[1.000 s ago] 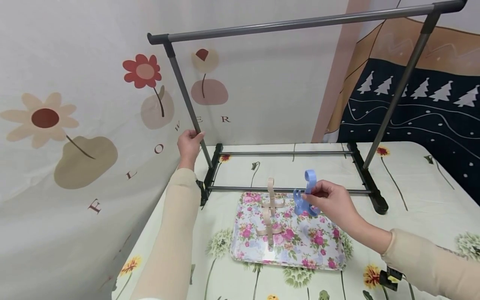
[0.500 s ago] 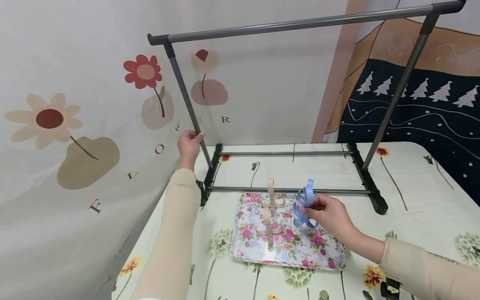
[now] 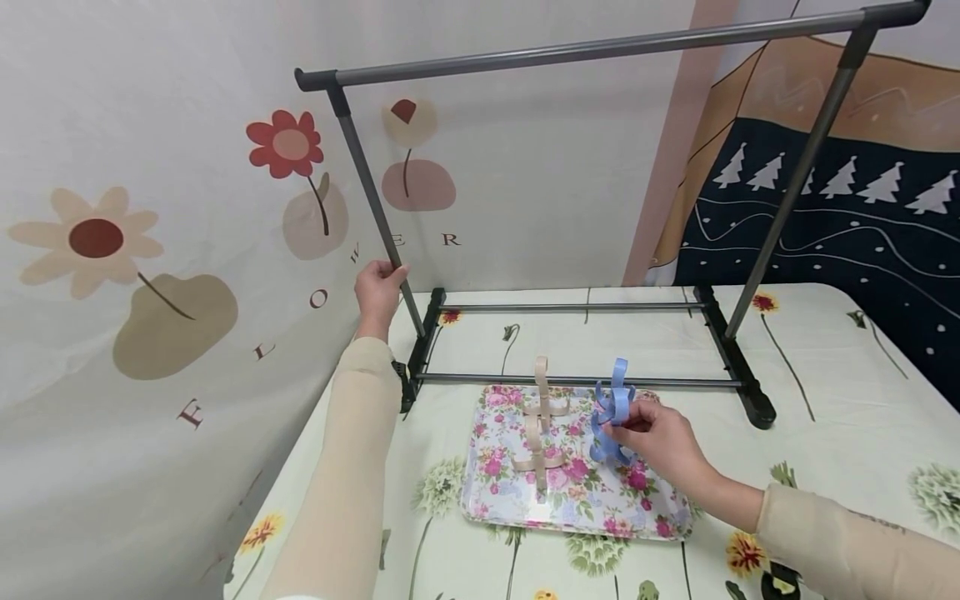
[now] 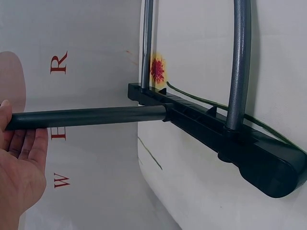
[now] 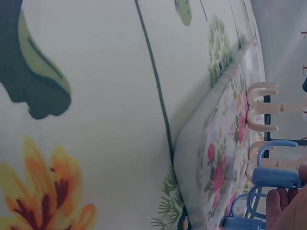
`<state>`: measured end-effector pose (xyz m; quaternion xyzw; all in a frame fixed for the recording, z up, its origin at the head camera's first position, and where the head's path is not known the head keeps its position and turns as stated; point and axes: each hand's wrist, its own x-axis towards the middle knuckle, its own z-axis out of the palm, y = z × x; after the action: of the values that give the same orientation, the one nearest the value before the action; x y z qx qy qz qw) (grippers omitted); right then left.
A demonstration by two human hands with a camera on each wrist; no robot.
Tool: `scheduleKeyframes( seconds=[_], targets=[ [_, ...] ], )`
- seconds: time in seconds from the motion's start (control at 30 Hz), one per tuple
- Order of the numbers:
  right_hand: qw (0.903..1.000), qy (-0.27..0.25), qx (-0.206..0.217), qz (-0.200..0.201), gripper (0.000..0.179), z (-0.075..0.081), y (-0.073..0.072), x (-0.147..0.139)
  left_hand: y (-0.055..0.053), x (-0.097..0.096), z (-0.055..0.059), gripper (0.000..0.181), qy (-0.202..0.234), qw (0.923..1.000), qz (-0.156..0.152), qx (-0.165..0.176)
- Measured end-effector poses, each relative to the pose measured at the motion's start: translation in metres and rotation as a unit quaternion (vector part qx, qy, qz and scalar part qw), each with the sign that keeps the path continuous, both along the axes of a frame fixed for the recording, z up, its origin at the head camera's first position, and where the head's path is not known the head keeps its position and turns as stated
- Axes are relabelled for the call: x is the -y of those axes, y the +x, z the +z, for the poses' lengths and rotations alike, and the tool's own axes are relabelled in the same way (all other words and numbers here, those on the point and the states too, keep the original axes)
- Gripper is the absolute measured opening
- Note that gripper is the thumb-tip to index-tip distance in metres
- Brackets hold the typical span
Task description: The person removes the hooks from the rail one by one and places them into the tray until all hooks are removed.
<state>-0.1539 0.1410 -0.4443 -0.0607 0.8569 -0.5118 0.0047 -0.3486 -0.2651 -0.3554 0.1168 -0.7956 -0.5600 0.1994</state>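
My left hand (image 3: 377,296) grips the left upright post (image 3: 369,179) of a grey metal clothes rack, low on the post. In the left wrist view, the thumb lies over the tube (image 4: 91,116) and the fingers show beneath it. My right hand (image 3: 663,437) pinches a blue multi-prong hook (image 3: 617,404) over a floral board (image 3: 577,500) with rounded corners. Close below it, in the right wrist view, is another blue hook (image 5: 240,223), partly hidden by the right fingers (image 5: 276,206). Two beige hooks (image 3: 536,454) of the same shape rest on the board, left of the blue ones.
The rack's top bar (image 3: 600,54) spans high across the view. Its black feet (image 3: 738,367) and lower bars (image 3: 525,379) rest on a flower-print tablecloth (image 3: 825,467) behind the board. A printed curtain (image 3: 187,83) hangs at left and back, a dark tree-patterned cloth (image 3: 825,217) at right.
My right hand has lowered the blue hook towards the floral board and turned it slightly. My left hand stays at the same place on the post.
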Motion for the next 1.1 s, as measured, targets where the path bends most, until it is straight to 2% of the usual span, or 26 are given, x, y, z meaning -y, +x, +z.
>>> scheduleKeyframes(
  seconds=[0.43,0.7,1.1],
  targets=[
    [0.9998,0.002,0.019,0.004,0.016,-0.01,0.003,0.002,0.0,-0.001,0.0,0.026,-0.002,1.0,0.001,0.001],
    [0.9995,0.024,0.022,-0.004,0.013,-0.015,0.004,0.003,-0.001,0.0,-0.002,0.024,-0.005,0.9999,0.008,-0.01],
    [0.9996,0.012,0.024,-0.006,0.014,-0.019,0.006,0.003,0.0,0.001,-0.002,0.025,-0.006,0.9999,0.007,-0.011]
  ],
)
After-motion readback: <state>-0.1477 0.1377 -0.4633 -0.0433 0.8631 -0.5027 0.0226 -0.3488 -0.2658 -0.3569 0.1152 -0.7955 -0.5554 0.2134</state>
